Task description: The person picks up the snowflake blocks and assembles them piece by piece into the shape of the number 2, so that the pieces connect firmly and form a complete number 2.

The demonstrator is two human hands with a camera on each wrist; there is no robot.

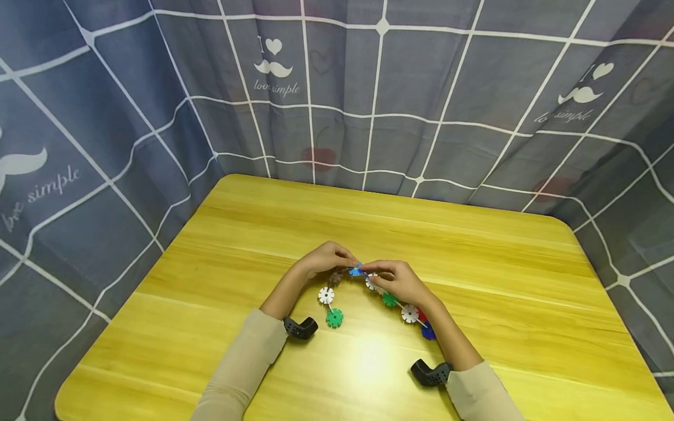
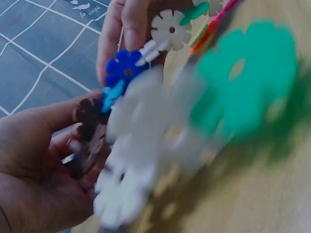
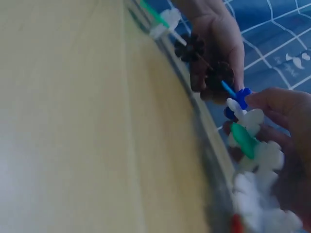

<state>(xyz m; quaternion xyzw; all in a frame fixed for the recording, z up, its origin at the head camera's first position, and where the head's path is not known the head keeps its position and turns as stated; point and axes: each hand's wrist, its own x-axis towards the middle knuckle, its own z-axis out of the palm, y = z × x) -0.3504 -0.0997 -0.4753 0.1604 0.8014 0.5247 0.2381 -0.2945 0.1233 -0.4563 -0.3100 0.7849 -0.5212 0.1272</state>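
A chain of slotted plastic snowflake discs, joined edge to edge, arches between the two hands. My left hand [image 1: 325, 258] grips it at the brown discs [image 2: 91, 127], beside a light blue disc [image 1: 355, 270]. On the other side my right hand [image 1: 402, 283] pinches the dark blue disc [image 2: 127, 73] between thumb and fingers. From the left hand hang a white disc [image 1: 326, 295] and, at that end, a green disc [image 1: 334, 317]. Below the right hand run another green disc [image 1: 389, 299], a white one [image 1: 410, 314], a red one [image 1: 422, 316] and a blue one [image 1: 429, 332].
The wooden table [image 1: 253, 228] has rounded corners and extends around both arms. A grey checked curtain [image 1: 342, 70] hangs behind it and along both sides. Black wrist cameras [image 1: 301, 328] sit on both forearms, close over the tabletop.
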